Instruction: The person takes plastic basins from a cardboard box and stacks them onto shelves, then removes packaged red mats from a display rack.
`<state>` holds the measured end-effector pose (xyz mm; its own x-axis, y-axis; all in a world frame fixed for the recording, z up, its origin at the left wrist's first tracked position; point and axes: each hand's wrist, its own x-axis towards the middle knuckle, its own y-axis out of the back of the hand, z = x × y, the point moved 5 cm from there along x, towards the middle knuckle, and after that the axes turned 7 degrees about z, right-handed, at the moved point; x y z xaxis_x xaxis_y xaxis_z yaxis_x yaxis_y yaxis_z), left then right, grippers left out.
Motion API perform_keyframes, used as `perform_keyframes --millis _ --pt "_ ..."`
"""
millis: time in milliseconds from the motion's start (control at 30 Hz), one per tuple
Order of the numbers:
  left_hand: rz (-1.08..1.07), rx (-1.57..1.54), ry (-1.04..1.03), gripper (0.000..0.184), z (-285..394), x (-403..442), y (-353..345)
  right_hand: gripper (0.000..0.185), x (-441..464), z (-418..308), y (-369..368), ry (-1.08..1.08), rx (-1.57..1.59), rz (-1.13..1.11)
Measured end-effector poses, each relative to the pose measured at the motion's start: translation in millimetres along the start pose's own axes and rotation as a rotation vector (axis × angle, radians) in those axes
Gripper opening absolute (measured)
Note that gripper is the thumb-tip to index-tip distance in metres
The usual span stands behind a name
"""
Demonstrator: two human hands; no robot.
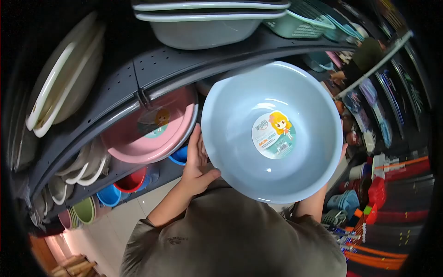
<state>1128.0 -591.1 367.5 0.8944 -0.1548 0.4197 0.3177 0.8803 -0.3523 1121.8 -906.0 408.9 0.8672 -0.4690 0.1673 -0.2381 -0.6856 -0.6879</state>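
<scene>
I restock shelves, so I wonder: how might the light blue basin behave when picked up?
The light blue basin is probably light for its size, being an open, hollow shell. It should stay fairly stiff: its outline looks smoothly round while held. It may be slightly slippery, given the glossy highlights inside.

The light blue basin (304, 171) blocks the space straight ahead, its upper rim overlapping the dark shelf edge (184, 76) in view. The pink basin (122, 136) crowds the left hand (196, 161). Open room lies over the tiled floor (106, 231), lower left; rightward, hanging packages (369, 92) bound the passage.
</scene>
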Motion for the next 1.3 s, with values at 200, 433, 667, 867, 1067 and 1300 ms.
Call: perform_keyframes --millis 200,433,667,867,1067,1300 --pt "0.230 0.104 -0.063 0.090 -5 37 3 0.061 83 49 -12 -0.194 0.129 -0.205" --pt "0.546 0.202 -0.114 0.069 -40 90 2 0.054 190 99 -24 -0.344 0.046 -0.242" --pt "0.763 -0.006 -0.273 0.048 -75 140 27 0.036 278 149 -30 -0.290 -0.024 -0.234" --pt "0.995 0.897 -0.030 0.026 -121 134 63 0.041 325 197 -15 -0.349 -0.364 -0.310" --pt "0.777 1.569 -0.419 0.033 -149 140 11 0.042 339 228 -6 -0.314 -0.401 -0.430" --pt "0.963 1.490 -0.198 0.026 -159 141 22 0.042 343 250 10 -0.262 -0.471 -0.484"
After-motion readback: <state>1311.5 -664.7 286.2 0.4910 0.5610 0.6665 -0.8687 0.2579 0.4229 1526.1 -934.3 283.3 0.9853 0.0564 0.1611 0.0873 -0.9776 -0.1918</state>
